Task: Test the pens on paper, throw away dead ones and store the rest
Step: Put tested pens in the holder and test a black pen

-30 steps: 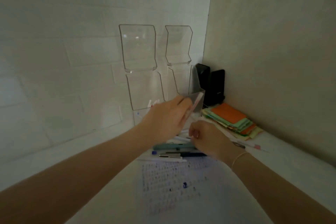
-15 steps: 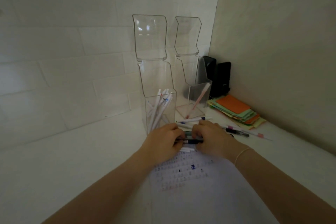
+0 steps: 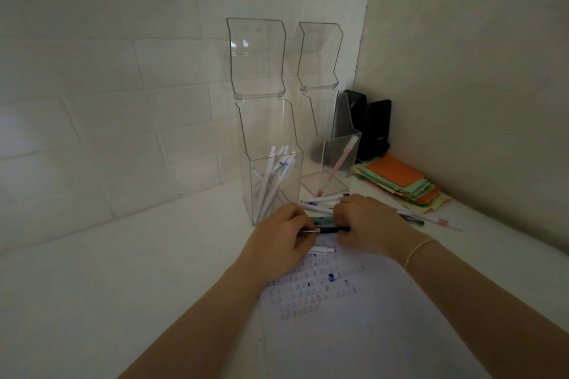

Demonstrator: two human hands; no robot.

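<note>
My left hand (image 3: pixel 278 238) and my right hand (image 3: pixel 368 226) both grip a dark pen (image 3: pixel 326 229) with a silver end, held level just above the top of the test paper (image 3: pixel 338 317). The paper carries rows of small ink marks. A teal pen (image 3: pixel 323 220) and a white pen (image 3: pixel 321 250) lie right by my fingers. More loose pens (image 3: pixel 320 204) lie behind my hands. The left clear box (image 3: pixel 271 191) holds several white pens. A single pink pen (image 3: pixel 340 163) leans in the right clear box (image 3: pixel 335 169).
A stack of orange, green and yellow notes (image 3: pixel 400 181) lies at the right by the wall. Two black objects (image 3: pixel 369 126) stand in the corner. A pink-capped pen (image 3: pixel 428 220) lies right of my wrist. Both boxes have raised lids against the tiled wall.
My left hand dropped the pink pen into the right box, then came down to the dark pen. Both hands now grip it and have lifted it slightly.
</note>
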